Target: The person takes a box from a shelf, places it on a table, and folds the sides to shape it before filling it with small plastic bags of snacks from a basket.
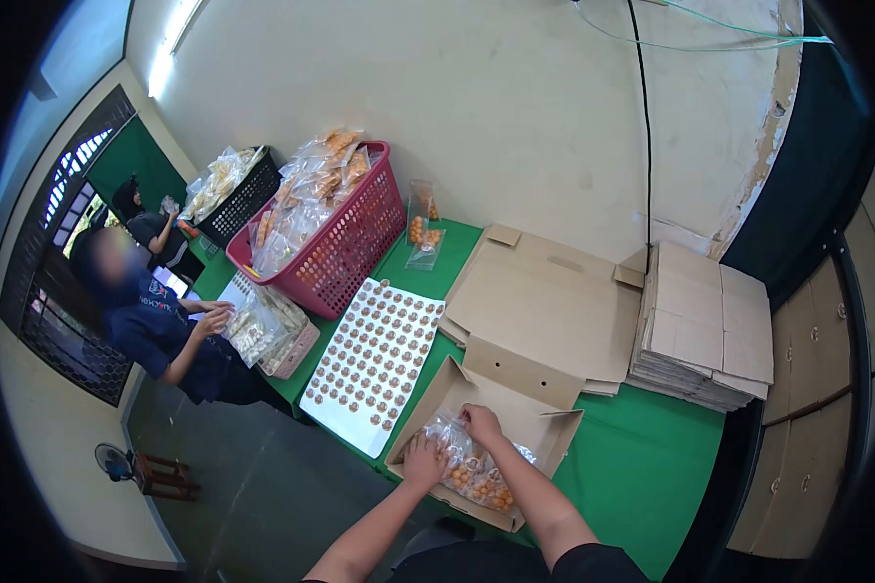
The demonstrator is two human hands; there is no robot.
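Observation:
An open cardboard box (566,428) sits in front of me on the green table. Inside it lie clear plastic bags of orange ball-shaped snacks (481,483). My left hand (425,461) rests on a bag at the box's left side, its fingers stretched over the plastic. At the back of the same bags, my right hand (480,425) has its fingers curled onto the upper edge of a plastic bag. The fingertips of the right hand are partly hidden. Left of the box is a sheet of round stickers (371,364).
Flat cardboard boxes (554,301) lie behind the open box, with a folded cardboard stack (700,321) to their right. A red basket (335,257) and a black basket (248,199) hold bagged snacks. Two snack bags (424,233) lie nearby. One person (165,321) handles bags at left; another stands behind.

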